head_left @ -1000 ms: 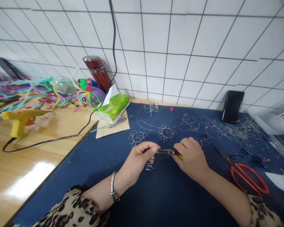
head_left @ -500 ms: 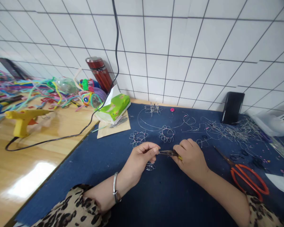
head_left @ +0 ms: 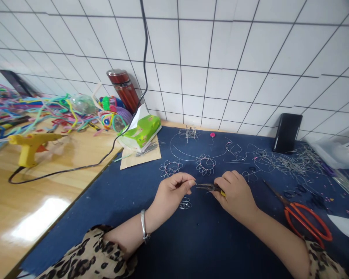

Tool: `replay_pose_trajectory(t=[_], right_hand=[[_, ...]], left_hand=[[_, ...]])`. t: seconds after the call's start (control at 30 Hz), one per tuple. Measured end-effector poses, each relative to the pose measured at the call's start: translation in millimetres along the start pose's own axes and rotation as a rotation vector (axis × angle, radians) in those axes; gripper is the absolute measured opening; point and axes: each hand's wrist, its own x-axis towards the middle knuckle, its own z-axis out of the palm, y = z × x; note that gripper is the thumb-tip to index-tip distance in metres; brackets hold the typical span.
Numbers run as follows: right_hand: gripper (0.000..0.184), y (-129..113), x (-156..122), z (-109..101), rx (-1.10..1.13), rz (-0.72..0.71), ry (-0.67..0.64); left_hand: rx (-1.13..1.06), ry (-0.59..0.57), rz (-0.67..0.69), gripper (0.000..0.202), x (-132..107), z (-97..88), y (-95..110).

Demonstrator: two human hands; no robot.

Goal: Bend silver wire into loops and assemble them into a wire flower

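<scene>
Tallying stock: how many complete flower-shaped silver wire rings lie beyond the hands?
2: left ring beyond the left hand; right ring beyond yellow-handled metal pliers. More may be hidden.

Tan-and-black leopard-print sleeves, smooth silver bangle

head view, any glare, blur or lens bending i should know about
Head view: white glare on the wooden table, lower left; head view: grid lines on the tiled wall fan outward, likely wide-lens distortion; head view: the colourful strands at far left look smeared; head view: fine detail at the tips of the pliers is too soft to read.
</scene>
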Motion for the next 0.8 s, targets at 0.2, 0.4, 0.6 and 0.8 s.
replay_pose_trajectory(t=[0.2,0.4,0.6,0.8], right_hand=[[0.014,1.0,-1.4,1.2,-0.02,0.007,-0.062],[0.015,-0.1,-3.3,5.6,-0.002,-0.012,-0.131],[0.014,0.9,-5.1,11.6,0.012,-0.038,-0.162],[0.016,3.6,-6.0,15.2,0.027,-0.032,-0.178]], left_hand=[[0.239,0.011,0.131,0.014,6.3,-10.2,-4.1],[0.401,-0.021,0.181,0.013,28.1,-37.7,-10.7],[0.368,-0.128,0.08,0.019,40.3,-59.5,-10.0],[0.132,-0.202,0.049,0.013,44.4,-64.2,-17.3]])
